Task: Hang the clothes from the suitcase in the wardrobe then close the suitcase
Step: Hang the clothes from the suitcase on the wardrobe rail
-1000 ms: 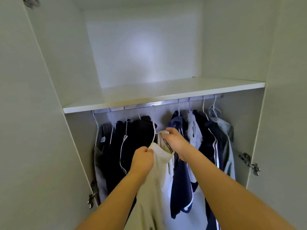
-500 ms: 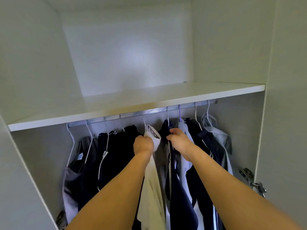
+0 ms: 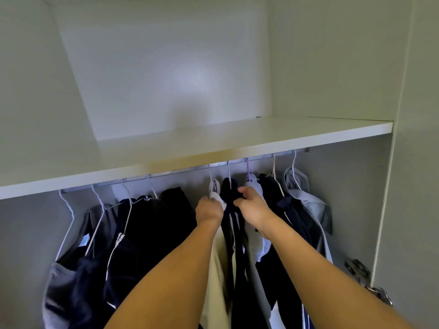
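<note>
Two bare forearms reach up from the bottom edge into the wardrobe, side by side. Left hand is curled round the neck of a cream garment, gripping it just under the hook of a white hanger; the cloth falls straight down between the forearms. Right hand sits just beside the left, fingers curled into the collar of a dark navy garment with a pale stripe; whether it grips the cloth or only pushes it aside is hard to tell from this angle. The two hands are near each other, not touching. Left of them hangs a dense run of dark clothes, one with white stripes down the sleeve, and a grey garment at the far left end. Right of the hands: a pale top on a purple hanger, more navy pieces, then a grey jacket last in the row. All hooks ride on a metal rail fixed just beneath a white shelf. A metal door hinge shows on the wardrobe's right side panel, low down. Beyond the shelf, the white back wall of the upper compartment carries a soft patch of reflected light.
</note>
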Tool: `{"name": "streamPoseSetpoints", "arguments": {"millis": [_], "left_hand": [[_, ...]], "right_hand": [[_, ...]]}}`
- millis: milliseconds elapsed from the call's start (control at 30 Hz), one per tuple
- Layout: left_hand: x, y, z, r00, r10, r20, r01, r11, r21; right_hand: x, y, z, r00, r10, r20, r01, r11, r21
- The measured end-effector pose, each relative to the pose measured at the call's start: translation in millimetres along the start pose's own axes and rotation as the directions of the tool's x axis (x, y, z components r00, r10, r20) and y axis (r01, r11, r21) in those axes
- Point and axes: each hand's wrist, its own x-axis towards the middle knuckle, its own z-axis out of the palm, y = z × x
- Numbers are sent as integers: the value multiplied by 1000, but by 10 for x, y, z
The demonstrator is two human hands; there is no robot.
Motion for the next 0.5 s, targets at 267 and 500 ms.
{"name": "streamPoseSetpoints", "arguments": {"millis": [267,500], "left_hand": [[16,-257,236,976,155,155,-165,985,53],[-124,-676,82,972,119,205,-106,992,-75]], "right_hand": [[206,338,-107,997,28,-66,-24,997,71],[195,568,165,988,-86,-129,92,995,34]]}}
